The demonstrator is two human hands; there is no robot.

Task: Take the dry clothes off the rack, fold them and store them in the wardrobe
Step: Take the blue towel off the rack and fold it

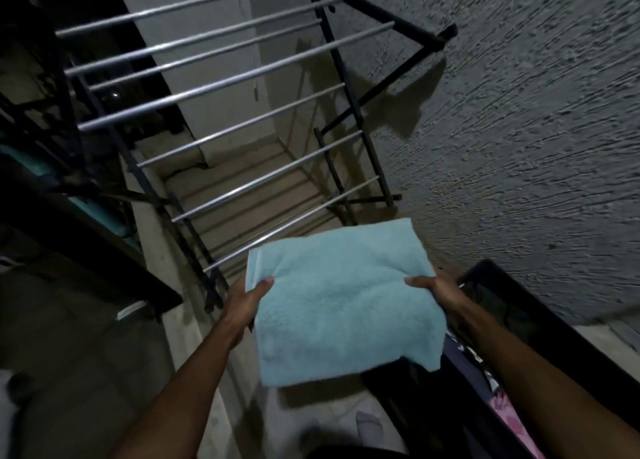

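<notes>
Towel (343,306) first: the light blue one sits folded into a rough square, held out flat in front of you at about waist height, just this side of the drying rack (242,123) and clear of its rails. Your left hand (247,301) has the towel's left edge, thumb lying on top of the cloth and fingers tucked underneath, so that grip is pinching the fabric. Your right hand (440,294) takes the right edge the same way, thumb on top near the fold and the fingers out of sight below. The near corner on your right droops a little below the rest. The rack stands ahead of you with its silver rails bare, black frame leaning beside the rough grey wall (536,129). Below your right forearm is a dark container (519,316) with a black rim, standing against the wall; patterned cloth (512,420) in pink and dark shades shows at its near edge. You cannot tell from here what else it holds. A pale sock-like shape (369,427) lies on the floor near the bottom edge of the view.
</notes>
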